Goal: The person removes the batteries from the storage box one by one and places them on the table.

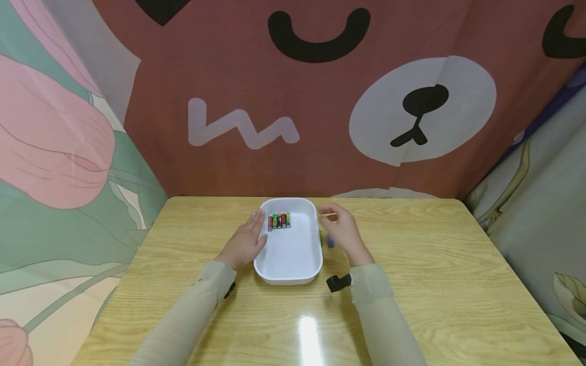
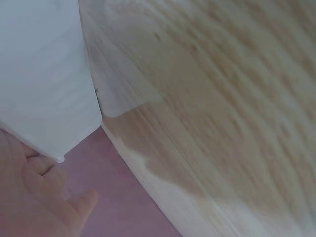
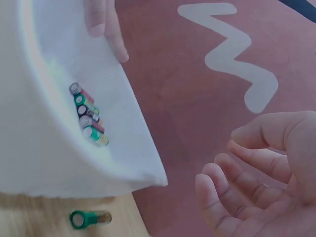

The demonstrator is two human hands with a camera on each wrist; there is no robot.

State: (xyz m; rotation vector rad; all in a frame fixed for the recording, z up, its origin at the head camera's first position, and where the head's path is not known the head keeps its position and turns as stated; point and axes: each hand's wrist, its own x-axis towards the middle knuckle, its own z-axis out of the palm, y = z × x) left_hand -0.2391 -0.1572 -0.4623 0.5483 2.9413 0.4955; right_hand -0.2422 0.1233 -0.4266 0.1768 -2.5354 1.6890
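Observation:
A white rectangular tray (image 1: 293,262) lies on the table between both hands. Inside it, near the upper left wall, several batteries (image 1: 279,221) in red, green and black wrappers stand side by side in a row. My left hand (image 1: 247,240) rests on the tray's left rim, fingers fairly straight. Just off the upper right rim hovers my right hand (image 1: 343,231), its fingers loosely bent with nothing between thumb and fingertips. Below it, outside the tray, lie a blue battery (image 1: 330,241) and a green and gold battery (image 3: 90,219).
The wooden table (image 1: 435,274) meets a cloth backdrop (image 1: 256,173) with a printed bear at its far edge. Patterned cloth hangs on both sides. Black wrist camera mounts (image 1: 339,283) sit beneath the sleeves, low over the tabletop.

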